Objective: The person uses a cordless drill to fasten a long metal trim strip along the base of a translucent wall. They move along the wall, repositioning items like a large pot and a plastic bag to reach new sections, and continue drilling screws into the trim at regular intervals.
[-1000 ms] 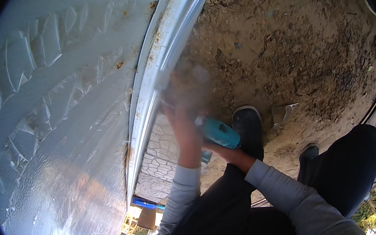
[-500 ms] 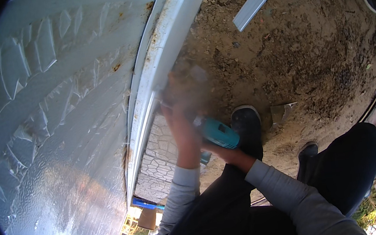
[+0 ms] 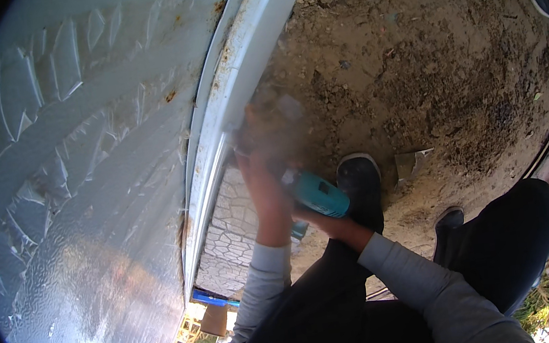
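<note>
A ribbed silver metal strip has gone from the far side since the earlier frame, while the right hand (image 3: 335, 223) has fingers clamped on a rounded teal power tool (image 3: 321, 195) left of the black shoe (image 3: 360, 175), and the left hand (image 3: 268, 193), near the white metal frame (image 3: 229, 77), has fingers too blurred to judge.
</note>
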The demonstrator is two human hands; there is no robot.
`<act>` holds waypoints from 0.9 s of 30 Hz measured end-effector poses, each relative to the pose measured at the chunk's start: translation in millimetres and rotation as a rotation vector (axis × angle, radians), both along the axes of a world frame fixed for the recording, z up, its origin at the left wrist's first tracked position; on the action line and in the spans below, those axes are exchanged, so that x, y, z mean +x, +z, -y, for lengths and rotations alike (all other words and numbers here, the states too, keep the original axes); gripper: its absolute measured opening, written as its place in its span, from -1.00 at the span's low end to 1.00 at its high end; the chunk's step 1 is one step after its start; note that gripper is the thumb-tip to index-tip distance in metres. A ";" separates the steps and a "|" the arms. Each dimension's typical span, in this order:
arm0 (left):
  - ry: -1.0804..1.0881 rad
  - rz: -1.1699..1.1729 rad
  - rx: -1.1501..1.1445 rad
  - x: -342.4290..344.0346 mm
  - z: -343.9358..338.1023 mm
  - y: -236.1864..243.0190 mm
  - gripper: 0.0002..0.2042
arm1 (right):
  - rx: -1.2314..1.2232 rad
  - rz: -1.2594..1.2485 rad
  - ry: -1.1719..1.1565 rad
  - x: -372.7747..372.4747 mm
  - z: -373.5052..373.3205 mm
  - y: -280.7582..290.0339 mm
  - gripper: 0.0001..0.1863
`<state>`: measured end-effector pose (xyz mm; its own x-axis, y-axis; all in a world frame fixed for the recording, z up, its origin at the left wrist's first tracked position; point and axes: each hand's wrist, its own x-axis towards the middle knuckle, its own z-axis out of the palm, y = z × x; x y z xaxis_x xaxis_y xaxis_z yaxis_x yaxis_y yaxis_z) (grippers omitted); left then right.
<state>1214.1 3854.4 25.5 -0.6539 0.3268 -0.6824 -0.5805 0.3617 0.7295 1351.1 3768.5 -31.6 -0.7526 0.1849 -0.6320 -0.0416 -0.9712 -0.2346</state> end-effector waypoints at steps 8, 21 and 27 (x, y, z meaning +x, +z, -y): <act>-0.101 -0.032 -0.147 -12.1 21.0 -21.8 -0.30 | 0.093 0.026 -0.027 0.2 -4.4 4.7 -0.37; -0.064 0.008 -0.098 -8.7 0.7 -1.7 -0.23 | 0.069 0.042 0.113 4.1 -17.3 8.5 -0.41; -0.026 0.049 -0.100 -9.3 4.8 -1.4 -0.23 | 0.045 0.074 0.076 1.2 -12.2 9.8 -0.40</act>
<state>1204.8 3849.7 24.1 -0.6110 0.2718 -0.7435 -0.6043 0.4465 0.6599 1352.3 3780.6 -21.8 -0.7172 0.1579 -0.6788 0.0512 -0.9594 -0.2774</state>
